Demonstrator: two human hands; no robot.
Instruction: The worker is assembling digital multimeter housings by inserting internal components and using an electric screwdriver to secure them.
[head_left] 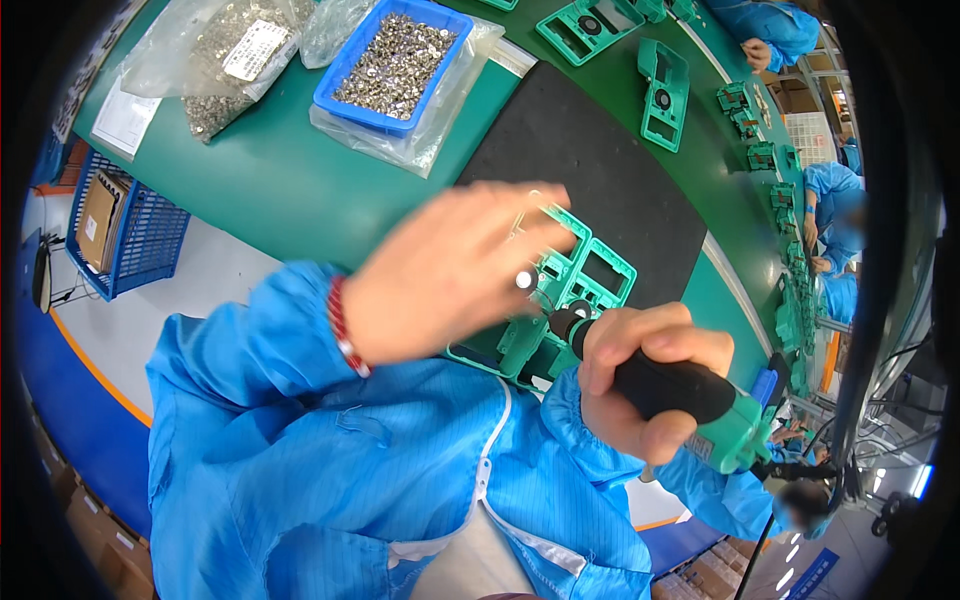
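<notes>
My right hand [645, 370] is wrapped round a green and black electric screwdriver [690, 395], whose nose points left at a green plastic housing [600, 275]. The housing lies in front of my body, partly on a black mat [590, 140]. Over its left side is my left hand [450, 265], smeared by motion. Its fingertips overlap the housing's upper frame, and I cannot tell whether they touch or pinch anything. A small bright round spot shows by the fingers, too blurred to name. Both hands hide parts of the housing.
A blue tray [325, 95] of small metal parts stands on the green bench at the upper left, beside a plastic bag [225, 75] of similar parts. More green housings [662, 100] lie to the right, where co-workers [840, 225] sit. A blue crate [140, 235] stands left.
</notes>
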